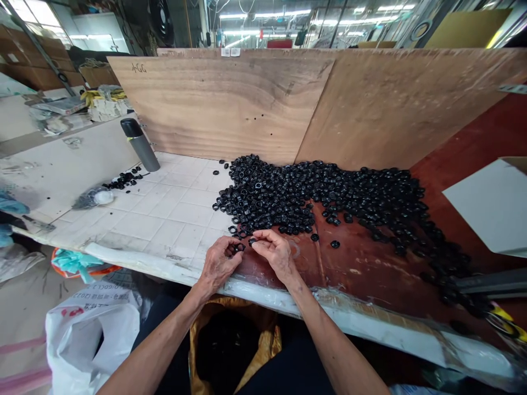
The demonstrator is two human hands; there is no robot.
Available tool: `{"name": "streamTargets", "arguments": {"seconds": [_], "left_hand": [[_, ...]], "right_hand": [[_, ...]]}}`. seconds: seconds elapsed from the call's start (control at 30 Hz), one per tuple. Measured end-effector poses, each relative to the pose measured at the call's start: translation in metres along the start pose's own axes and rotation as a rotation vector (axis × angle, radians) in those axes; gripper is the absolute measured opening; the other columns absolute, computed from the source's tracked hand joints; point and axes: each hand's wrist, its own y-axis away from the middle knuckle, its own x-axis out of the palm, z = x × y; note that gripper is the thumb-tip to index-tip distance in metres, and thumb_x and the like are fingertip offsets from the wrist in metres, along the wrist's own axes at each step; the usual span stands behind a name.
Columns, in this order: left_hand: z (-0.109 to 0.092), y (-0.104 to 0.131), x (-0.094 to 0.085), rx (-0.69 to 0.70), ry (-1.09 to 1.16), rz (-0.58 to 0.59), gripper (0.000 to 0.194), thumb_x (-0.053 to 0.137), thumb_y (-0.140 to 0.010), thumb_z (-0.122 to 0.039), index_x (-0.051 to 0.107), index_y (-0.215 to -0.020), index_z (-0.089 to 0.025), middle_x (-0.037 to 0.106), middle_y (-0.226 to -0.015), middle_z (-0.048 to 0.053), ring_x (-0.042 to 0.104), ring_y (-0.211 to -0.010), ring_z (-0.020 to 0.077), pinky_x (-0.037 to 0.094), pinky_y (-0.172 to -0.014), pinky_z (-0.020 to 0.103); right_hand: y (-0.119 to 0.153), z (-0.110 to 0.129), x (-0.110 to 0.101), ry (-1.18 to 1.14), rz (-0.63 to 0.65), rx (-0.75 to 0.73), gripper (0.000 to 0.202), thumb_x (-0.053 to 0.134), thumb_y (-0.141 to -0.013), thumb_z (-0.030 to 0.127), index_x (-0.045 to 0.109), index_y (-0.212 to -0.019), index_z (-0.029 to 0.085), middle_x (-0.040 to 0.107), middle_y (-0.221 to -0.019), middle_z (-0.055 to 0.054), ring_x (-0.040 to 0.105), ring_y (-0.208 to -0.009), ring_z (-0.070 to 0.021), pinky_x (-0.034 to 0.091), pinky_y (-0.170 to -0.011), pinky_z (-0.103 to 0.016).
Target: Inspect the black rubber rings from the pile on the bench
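Observation:
My left hand [221,261] is closed on a black plastic ring [239,248], held between thumb and fingers at the table's front edge. Close beside it, my right hand [275,252] pinches a small round black cap [252,241] in its fingertips. The two pieces are slightly apart. Just beyond my hands lies a large heap of black rings and caps [272,192], stretching away to the right. Two loose black caps [335,244] rest on the reddish-brown surface to the right of my right hand.
An open yellow sack [193,351] with dark contents sits below the table edge. A grey flask [142,145] stands at the left, near a small black pile [125,179] and a plastic bag [88,198]. Wooden boards [230,104] wall the back. A white box [489,206] is at right.

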Motion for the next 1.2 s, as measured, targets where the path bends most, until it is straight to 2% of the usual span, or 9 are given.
{"name": "streamTargets", "arguments": {"seconds": [0.13, 0.27, 0.37, 0.57, 0.83, 0.93, 1.03, 1.1, 1.2], "left_hand": [[0.001, 0.001, 0.001, 0.056, 0.056, 0.018, 0.021, 0.065, -0.08, -0.012, 0.069, -0.099, -0.021, 0.068, -0.096, 0.002, 0.068, -0.082, 0.014, 0.058, -0.075, 0.025], [0.005, 0.003, 0.004, 0.027, 0.109, 0.044, 0.03, 0.066, -0.081, -0.013, 0.067, -0.111, -0.02, 0.07, -0.096, 0.002, 0.069, -0.074, 0.0125, 0.059, -0.071, 0.025], [0.009, 0.005, 0.005, 0.033, 0.147, 0.047, 0.029, 0.068, -0.084, -0.015, 0.066, -0.113, -0.019, 0.071, -0.1, 0.003, 0.07, -0.076, 0.0127, 0.061, -0.073, 0.027], [0.012, 0.003, 0.002, 0.121, 0.272, 0.092, 0.024, 0.071, -0.089, -0.021, 0.069, -0.113, -0.022, 0.065, -0.113, 0.007, 0.069, -0.1, 0.0176, 0.063, -0.079, 0.029], [0.012, 0.001, 0.0, 0.185, 0.301, 0.077, 0.026, 0.073, -0.091, -0.023, 0.071, -0.117, -0.023, 0.071, -0.112, 0.008, 0.07, -0.104, 0.0189, 0.062, -0.087, 0.032], [0.012, 0.002, 0.001, 0.244, 0.25, 0.052, 0.025, 0.073, -0.09, -0.022, 0.071, -0.116, -0.022, 0.073, -0.109, 0.008, 0.071, -0.103, 0.0192, 0.06, -0.091, 0.034], [0.011, 0.002, 0.002, 0.312, 0.206, 0.02, 0.026, 0.072, -0.091, -0.02, 0.07, -0.117, -0.023, 0.074, -0.11, 0.008, 0.07, -0.106, 0.0198, 0.059, -0.095, 0.037], [0.01, 0.002, 0.002, 0.33, 0.186, 0.011, 0.026, 0.071, -0.091, -0.019, 0.071, -0.117, -0.022, 0.074, -0.109, 0.008, 0.07, -0.105, 0.0195, 0.06, -0.094, 0.036], [0.008, 0.002, 0.002, 0.326, 0.173, 0.016, 0.024, 0.072, -0.091, -0.02, 0.071, -0.115, -0.022, 0.073, -0.108, 0.008, 0.07, -0.104, 0.0193, 0.06, -0.092, 0.035]], "right_hand": [[0.002, 0.0, 0.004, 0.111, 0.044, -0.146, 0.023, 0.075, -0.082, 0.03, 0.07, -0.103, 0.021, 0.074, -0.1, -0.005, 0.068, -0.082, -0.0188, 0.056, -0.077, -0.031], [0.004, 0.003, 0.007, 0.315, 0.08, -0.305, 0.01, 0.072, -0.086, 0.025, 0.073, -0.096, 0.022, 0.073, -0.094, -0.004, 0.067, -0.084, -0.0199, 0.054, -0.079, -0.031], [0.004, 0.004, 0.007, 0.351, 0.077, -0.362, 0.006, 0.071, -0.087, 0.022, 0.072, -0.093, 0.021, 0.073, -0.093, -0.004, 0.068, -0.086, -0.0204, 0.054, -0.08, -0.031], [0.005, 0.006, 0.007, 0.32, 0.087, -0.381, 0.006, 0.072, -0.088, 0.019, 0.073, -0.093, 0.022, 0.073, -0.093, -0.004, 0.069, -0.088, -0.0202, 0.054, -0.081, -0.031], [0.005, 0.004, 0.008, 0.298, 0.085, -0.376, 0.007, 0.072, -0.088, 0.022, 0.073, -0.096, 0.021, 0.073, -0.096, -0.005, 0.07, -0.089, -0.0199, 0.056, -0.081, -0.031], [0.007, 0.001, 0.01, 0.286, 0.065, -0.308, 0.016, 0.07, -0.089, 0.025, 0.07, -0.105, 0.021, 0.074, -0.094, -0.004, 0.07, -0.079, -0.0183, 0.058, -0.072, -0.028], [0.009, 0.002, 0.012, 0.295, 0.067, -0.285, 0.025, 0.067, -0.091, 0.027, 0.067, -0.115, 0.021, 0.076, -0.098, -0.006, 0.072, -0.081, -0.0188, 0.059, -0.072, -0.028], [0.009, 0.003, 0.012, 0.327, 0.083, -0.278, 0.02, 0.065, -0.093, 0.029, 0.068, -0.111, 0.021, 0.076, -0.098, -0.006, 0.073, -0.082, -0.0192, 0.059, -0.073, -0.028], [0.009, 0.005, 0.01, 0.326, 0.107, -0.211, 0.016, 0.064, -0.095, 0.034, 0.071, -0.098, 0.02, 0.074, -0.08, -0.004, 0.07, -0.068, -0.0174, 0.056, -0.063, -0.026]]}}
